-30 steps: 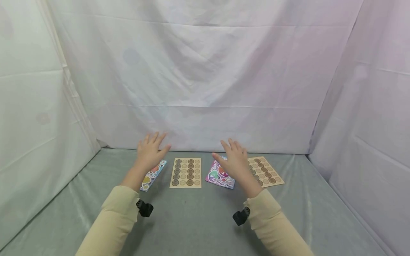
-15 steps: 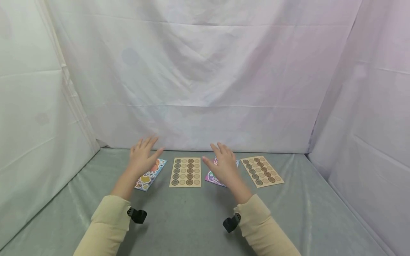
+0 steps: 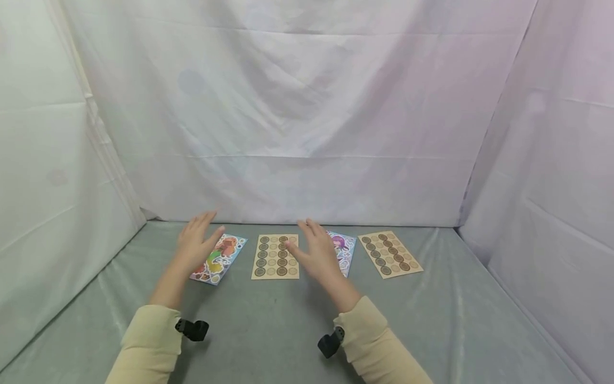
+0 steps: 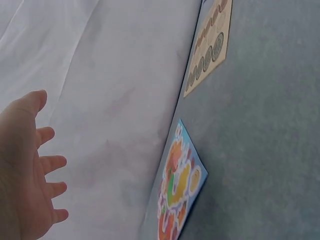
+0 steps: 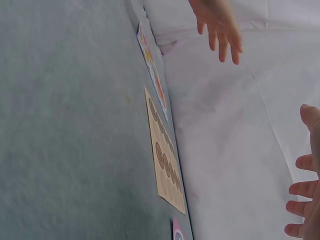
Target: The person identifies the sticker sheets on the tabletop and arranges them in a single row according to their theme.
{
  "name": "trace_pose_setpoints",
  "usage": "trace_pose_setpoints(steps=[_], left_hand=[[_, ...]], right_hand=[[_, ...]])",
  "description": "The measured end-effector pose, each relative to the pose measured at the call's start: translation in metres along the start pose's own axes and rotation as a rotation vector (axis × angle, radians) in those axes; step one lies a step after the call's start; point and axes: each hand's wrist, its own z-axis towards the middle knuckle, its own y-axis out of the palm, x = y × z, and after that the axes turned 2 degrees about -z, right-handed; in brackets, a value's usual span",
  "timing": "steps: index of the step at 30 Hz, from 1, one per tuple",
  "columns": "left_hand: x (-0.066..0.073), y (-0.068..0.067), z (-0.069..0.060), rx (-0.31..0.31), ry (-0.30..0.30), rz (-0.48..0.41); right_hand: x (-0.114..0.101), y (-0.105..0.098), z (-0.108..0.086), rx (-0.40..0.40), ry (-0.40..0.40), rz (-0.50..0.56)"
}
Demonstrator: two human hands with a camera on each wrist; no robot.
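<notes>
My left hand (image 3: 194, 245) hovers with spread fingers over the left edge of a colourful sticker sheet (image 3: 223, 258) with a blue border. In the left wrist view that sheet (image 4: 177, 187) lies flat, apart from the fingers. My right hand (image 3: 316, 253) is held above the table between a tan sheet of round stickers (image 3: 271, 258) and a purple-and-blue sticker sheet (image 3: 344, 250), partly hiding the latter. Its fingers are extended and hold nothing. A second tan sheet with round stickers (image 3: 390, 255) lies tilted at the right end of the row.
A grey cloth covers the table (image 3: 268, 336). White curtains (image 3: 297, 106) hang behind and on both sides, meeting the table's back edge just past the sheets. A small black camera (image 3: 192, 329) sits at each wrist, by the cream sleeves.
Both hands have drifted left and slightly toward me, fingers still spread. More of the left colourful sheet shows, and the right tan sheet is now uncovered. The sheets lie in place.
</notes>
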Motion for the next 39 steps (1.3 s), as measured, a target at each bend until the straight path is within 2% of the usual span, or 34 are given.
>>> trace_pose_setpoints(steps=[6,15,26,32,39], left_hand=[[-0.011,-0.001,-0.007,-0.002,-0.031,-0.029],[-0.022,0.0,-0.014,0.046,-0.041,-0.043],[-0.037,0.001,-0.023,0.029,-0.127,-0.07],[-0.046,0.002,-0.025,0.003,-0.18,-0.128],[-0.058,0.001,-0.031,-0.024,-0.234,-0.233]], right_hand=[[-0.009,0.011,-0.006,0.005,0.001,0.042],[-0.017,0.029,-0.012,-0.027,0.001,0.119],[-0.031,0.046,-0.014,-0.088,0.007,0.229],[-0.041,0.056,-0.017,-0.141,0.039,0.292],[-0.054,0.071,-0.02,-0.162,0.029,0.327]])
